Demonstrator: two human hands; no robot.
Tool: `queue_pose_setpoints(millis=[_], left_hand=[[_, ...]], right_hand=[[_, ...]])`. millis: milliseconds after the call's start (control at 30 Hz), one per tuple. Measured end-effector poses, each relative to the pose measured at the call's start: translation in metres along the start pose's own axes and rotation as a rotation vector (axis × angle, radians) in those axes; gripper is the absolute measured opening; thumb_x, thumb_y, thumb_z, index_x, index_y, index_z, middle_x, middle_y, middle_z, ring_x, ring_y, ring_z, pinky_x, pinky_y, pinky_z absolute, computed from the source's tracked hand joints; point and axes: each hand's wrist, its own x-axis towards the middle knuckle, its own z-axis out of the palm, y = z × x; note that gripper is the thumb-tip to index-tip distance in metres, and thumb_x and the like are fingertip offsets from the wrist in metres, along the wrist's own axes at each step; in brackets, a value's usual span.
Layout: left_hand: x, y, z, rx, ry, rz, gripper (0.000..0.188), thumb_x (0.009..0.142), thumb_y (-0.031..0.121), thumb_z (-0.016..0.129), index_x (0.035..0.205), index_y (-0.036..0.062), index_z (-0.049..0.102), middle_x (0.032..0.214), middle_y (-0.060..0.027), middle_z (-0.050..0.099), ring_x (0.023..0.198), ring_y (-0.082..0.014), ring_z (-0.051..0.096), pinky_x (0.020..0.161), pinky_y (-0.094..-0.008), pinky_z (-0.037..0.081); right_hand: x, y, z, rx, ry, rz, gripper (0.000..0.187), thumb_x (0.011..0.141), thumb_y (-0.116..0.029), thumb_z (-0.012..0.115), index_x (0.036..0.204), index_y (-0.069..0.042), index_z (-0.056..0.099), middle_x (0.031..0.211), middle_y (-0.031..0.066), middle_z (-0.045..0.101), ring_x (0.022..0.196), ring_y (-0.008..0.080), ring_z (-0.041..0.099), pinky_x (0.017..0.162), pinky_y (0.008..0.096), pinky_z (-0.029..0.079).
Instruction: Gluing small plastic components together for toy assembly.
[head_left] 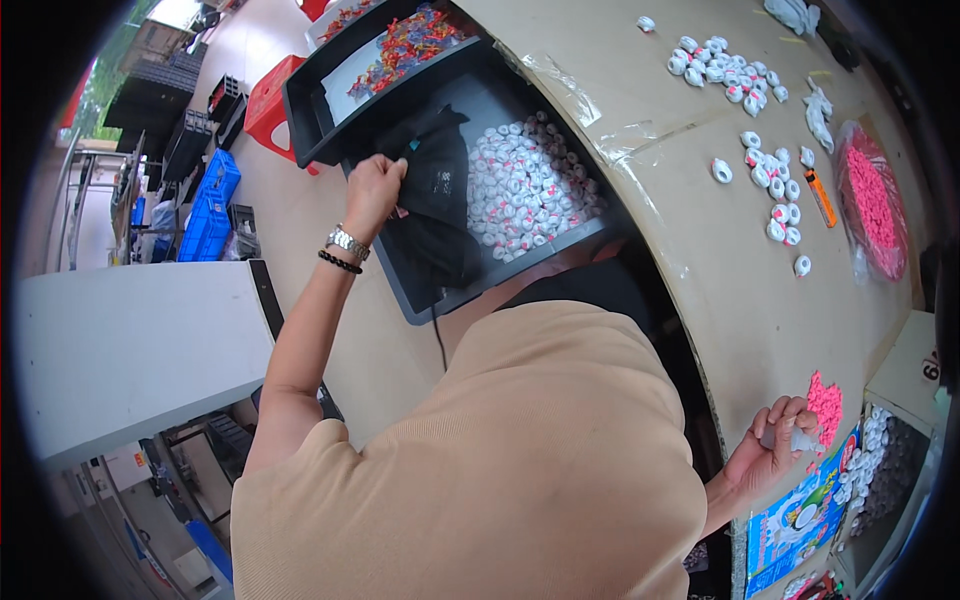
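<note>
My left hand is closed on the edge of a black cloth bag. The bag lies crumpled in a large black bin, beside a heap of small white round parts with pink bits. On the right, my right hand is above the worktable, its fingers curled round a small whitish, translucent piece whose kind I cannot make out. A pile of small pink pieces lies right beside those fingers.
More white parts are scattered across the brown worktable, near an orange cutter and a bag of pink pieces. Another black bin holds colourful bits. A red stool and blue crates stand left.
</note>
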Motion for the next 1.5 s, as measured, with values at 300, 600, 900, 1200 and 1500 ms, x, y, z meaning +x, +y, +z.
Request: queue_pose_setpoints(millis=[300,600,900,1200,1500], left_hand=[[0.014,-0.023,0.057,0.057,-0.044,-0.269,0.033,0.082,0.032,0.064,0.079,-0.0009,0.066,0.084,-0.0215,0.068,0.084,-0.0365,0.065,0.077,-0.0415,0.049],[0.017,-0.048,0.066,0.095,-0.082,-0.205,0.040,0.082,0.041,0.064,0.080,0.0013,0.064,0.085,-0.0182,0.068,0.086,-0.0340,0.065,0.077,-0.0411,0.048],[-0.022,0.081,0.047,0.211,0.146,0.505,0.028,0.085,0.031,0.067,0.092,0.0046,0.059,0.066,-0.0109,0.061,0.059,-0.0260,0.060,0.057,-0.0369,0.046],[-0.119,0.306,0.087,-0.285,-0.199,1.467,0.016,0.074,0.000,0.072,0.086,0.0032,0.061,0.075,-0.0088,0.061,0.066,-0.0224,0.059,0.056,-0.0317,0.045],[-0.196,0.418,0.156,-0.487,-0.715,1.806,0.016,0.071,-0.001,0.070,0.083,0.0021,0.059,0.075,-0.0106,0.058,0.077,-0.0304,0.056,0.069,-0.0391,0.046]], right_hand=[[-0.006,-0.002,-0.015,-0.010,0.051,-0.029,0.018,0.083,0.006,0.062,0.090,-0.007,0.051,0.083,0.0042,0.044,0.072,0.0122,0.041,0.050,0.0200,0.036],[-0.006,0.001,-0.008,0.001,0.046,-0.007,0.019,0.081,0.006,0.062,0.091,-0.008,0.052,0.086,0.0055,0.045,0.073,0.0142,0.043,0.051,0.0208,0.036],[-0.012,-0.009,-0.023,-0.051,0.252,-0.063,0.021,0.080,0.004,0.064,0.090,-0.008,0.049,0.082,0.0039,0.048,0.065,0.0107,0.045,0.049,0.0221,0.035],[-0.022,-0.027,-0.058,-0.074,0.460,-0.174,0.022,0.078,0.004,0.066,0.088,-0.009,0.051,0.083,0.0036,0.050,0.063,0.0096,0.047,0.049,0.0230,0.036],[-0.029,-0.061,-0.118,-0.184,0.822,-0.391,0.025,0.076,0.008,0.059,0.097,-0.005,0.052,0.090,0.0049,0.052,0.072,0.0109,0.050,0.057,0.0252,0.041]])
